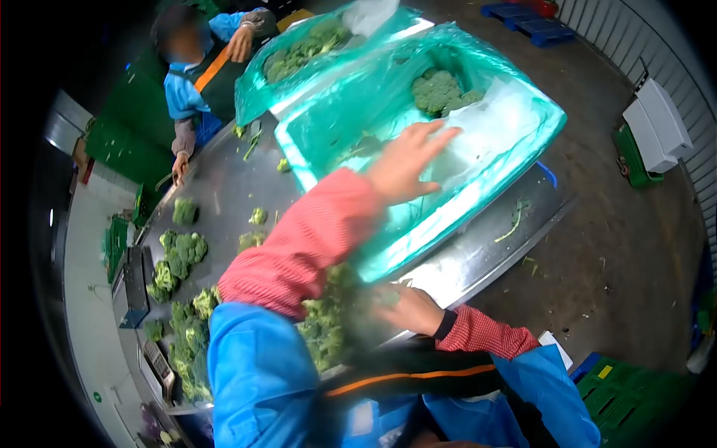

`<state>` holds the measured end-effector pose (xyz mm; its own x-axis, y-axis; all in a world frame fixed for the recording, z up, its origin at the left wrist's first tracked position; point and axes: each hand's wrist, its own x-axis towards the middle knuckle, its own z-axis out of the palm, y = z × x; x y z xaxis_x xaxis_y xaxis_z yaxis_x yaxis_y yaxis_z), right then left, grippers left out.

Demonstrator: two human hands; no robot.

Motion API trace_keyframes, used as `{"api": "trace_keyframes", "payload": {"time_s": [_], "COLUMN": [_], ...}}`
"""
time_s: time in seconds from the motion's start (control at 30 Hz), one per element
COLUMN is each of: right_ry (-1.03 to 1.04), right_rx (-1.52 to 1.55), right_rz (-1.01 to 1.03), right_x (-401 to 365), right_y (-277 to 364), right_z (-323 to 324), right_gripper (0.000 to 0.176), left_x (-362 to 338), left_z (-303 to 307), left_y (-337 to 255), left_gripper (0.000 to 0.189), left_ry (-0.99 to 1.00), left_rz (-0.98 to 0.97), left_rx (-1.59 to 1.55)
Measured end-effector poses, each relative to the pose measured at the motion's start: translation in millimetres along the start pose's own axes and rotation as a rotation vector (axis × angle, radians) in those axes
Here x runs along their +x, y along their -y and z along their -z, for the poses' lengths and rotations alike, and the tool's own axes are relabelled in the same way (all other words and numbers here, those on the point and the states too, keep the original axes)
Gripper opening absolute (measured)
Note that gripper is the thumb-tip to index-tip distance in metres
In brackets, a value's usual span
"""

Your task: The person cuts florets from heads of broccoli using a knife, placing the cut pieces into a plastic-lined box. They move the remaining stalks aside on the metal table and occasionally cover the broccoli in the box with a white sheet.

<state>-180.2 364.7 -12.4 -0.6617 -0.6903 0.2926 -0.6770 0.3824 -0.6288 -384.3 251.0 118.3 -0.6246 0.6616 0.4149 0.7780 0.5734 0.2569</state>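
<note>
Left hand [407,160] spread wide on slippery bag [351,97], centre; right hand [407,308], grip unclear, at likely crumbly broccoli [328,328]: take stalks

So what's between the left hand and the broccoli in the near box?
Only bare green liner, in the head view; the left hand is spread open, short of the broccoli in the far corner.

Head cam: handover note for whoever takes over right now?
Left hand: open, fingers spread on the green liner inside the near box.
Right hand: at the broccoli pile on the table; blurred, grip unclear.
Done: a few broccoli heads lie in the box's far corner.
Left: box mostly unfilled; plenty of loose broccoli on the table.
</note>
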Motion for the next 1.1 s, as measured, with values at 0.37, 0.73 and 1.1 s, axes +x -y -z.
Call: {"api": "trace_keyframes", "payload": {"time_s": [0.37,0.73,1.1], "right_ry": [0.176,0.114,0.178], "right_rx": [0.197,0.011,0.219], "right_rz": [-0.296,0.016,-0.247], "right_x": [-34.6,-24.8,-29.2], "right_y": [-40.6,-56.7,-59.7], "right_z": [42.4,24.9,43.1], "right_gripper": [0.042,0.028,0.032], "left_x": [44.2,-21.1,57.5], "left_z": [-41.1,29.6,-143.8], "left_y": [63.2,96.8,37.3], "left_gripper": [0.032,0.091,0.055], "left_ry": [0.387,0.502,0.478], "left_rz": [0.229,0.414,-0.137], "left_rx": [0.186,0.378,0.309]}}
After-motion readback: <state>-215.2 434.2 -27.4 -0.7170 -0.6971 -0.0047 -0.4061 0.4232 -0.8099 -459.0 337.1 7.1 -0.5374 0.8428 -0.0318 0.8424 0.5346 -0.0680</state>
